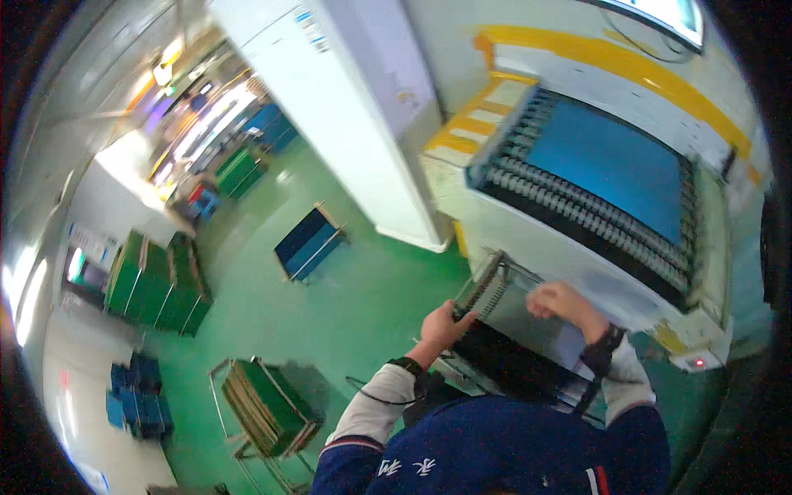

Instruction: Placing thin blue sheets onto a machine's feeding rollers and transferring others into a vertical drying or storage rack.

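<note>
Navy shirt [511, 437] is lying nearest; my left hand [444, 328] is gripping the slotted rack [492, 297], apparently steadying it; my right hand [563, 304] is hovering, fingers curled, pinching what I cannot tell.

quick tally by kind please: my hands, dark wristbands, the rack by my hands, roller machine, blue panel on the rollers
Hands: 2
Dark wristbands: 2
Metal rack: 1
Roller machine: 1
Blue panel: 1
Total: 7
</note>
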The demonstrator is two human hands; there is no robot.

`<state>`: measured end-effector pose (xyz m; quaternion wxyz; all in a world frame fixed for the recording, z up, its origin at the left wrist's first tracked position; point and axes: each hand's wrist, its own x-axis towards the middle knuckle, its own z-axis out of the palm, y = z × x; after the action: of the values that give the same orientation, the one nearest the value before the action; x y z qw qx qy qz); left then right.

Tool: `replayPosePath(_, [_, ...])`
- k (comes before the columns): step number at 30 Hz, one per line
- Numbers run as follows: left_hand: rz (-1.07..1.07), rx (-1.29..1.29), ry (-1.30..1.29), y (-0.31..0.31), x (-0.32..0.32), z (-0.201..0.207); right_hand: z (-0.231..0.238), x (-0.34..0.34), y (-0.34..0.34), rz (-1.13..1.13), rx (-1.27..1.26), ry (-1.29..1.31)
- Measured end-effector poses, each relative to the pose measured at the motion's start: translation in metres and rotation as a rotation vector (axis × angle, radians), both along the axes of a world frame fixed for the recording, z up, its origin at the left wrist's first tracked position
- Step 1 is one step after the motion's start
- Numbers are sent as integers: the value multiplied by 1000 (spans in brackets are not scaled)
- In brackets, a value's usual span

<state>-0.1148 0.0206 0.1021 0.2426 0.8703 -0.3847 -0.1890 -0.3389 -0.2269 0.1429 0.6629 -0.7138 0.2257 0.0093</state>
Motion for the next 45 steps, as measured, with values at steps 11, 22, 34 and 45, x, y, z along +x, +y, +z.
replayPosePath(11, [-13,-22,-5,7,3,-3,-38,-44,74,134,-478,234])
replayPosePath(22, [-31,-6,39,9,4,5,-57,-52,98,-59,-725,69])
replayPosePath(34, [-30,-38,-32,9,3,-2,-71,-42,85,71,-715,333])
replayPosePath(45, [-25,-61,-42,10,3,-6,-67,-40,85,72,-673,413])
